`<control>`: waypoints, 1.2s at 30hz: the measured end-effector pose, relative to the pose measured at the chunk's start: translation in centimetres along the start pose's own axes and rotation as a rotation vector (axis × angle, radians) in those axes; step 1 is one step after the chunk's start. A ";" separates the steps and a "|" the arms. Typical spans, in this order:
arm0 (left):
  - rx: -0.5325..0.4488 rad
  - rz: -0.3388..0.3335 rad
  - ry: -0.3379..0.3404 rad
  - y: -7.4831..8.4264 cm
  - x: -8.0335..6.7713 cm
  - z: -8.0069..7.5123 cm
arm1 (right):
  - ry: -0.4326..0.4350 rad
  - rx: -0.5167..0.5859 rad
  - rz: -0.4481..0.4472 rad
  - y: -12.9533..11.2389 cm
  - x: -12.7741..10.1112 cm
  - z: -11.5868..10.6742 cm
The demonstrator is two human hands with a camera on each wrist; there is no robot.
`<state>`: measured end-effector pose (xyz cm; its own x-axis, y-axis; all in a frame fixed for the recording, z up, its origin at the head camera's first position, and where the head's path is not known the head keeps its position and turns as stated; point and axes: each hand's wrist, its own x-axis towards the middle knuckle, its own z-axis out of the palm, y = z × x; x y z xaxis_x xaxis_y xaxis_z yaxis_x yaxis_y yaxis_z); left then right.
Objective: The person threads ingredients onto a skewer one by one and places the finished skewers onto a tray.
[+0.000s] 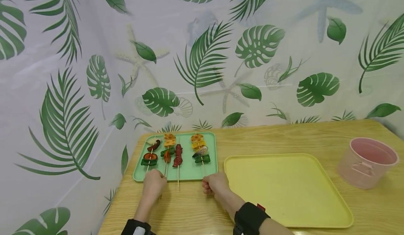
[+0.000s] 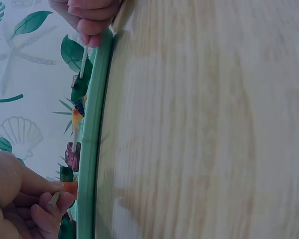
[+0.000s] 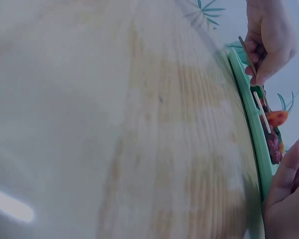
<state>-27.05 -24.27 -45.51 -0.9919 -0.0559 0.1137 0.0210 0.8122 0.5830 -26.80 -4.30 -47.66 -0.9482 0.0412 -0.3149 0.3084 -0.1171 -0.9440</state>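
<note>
A green tray (image 1: 187,172) holds several food skewers with wooden sticks. My left hand (image 1: 154,184) is at its front left edge and pinches the stick of the skewer with an orange piece (image 1: 167,156) nearest the hand; the stick end (image 2: 53,201) pokes out between thumb and fingers. At the front right corner my right hand (image 1: 217,185) pinches the stick of the rightmost skewer (image 1: 199,145), which carries green, whitish and yellow pieces. Between them lies a dark red meat skewer (image 1: 178,156). The leftmost skewer (image 1: 150,156) has its lower stick partly behind my left hand.
To the right of the green tray lies a yellow tray (image 1: 284,189). A pink bucket (image 1: 367,163) with a handle stands at the far right of the wooden table (image 1: 186,214). Behind and on the left hangs a leaf-patterned cloth (image 1: 164,70).
</note>
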 end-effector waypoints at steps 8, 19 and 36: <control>0.021 0.017 0.037 -0.1 -0.2 0.4 | 0.000 0.039 0.038 0.7 -0.4 0.2; -0.005 -0.028 -0.021 -0.6 -0.1 -0.2 | -0.248 -0.533 -0.208 0.0 -2.5 1.5; -0.095 -0.040 -0.012 -1.2 -0.3 -0.4 | -0.153 -0.012 0.079 1.1 -0.6 8.1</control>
<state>-26.74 -25.51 -45.91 -0.9936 -0.0796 0.0797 -0.0071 0.7506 0.6607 -26.56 -12.53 -47.70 -0.9213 -0.1194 -0.3700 0.3821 -0.1021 -0.9185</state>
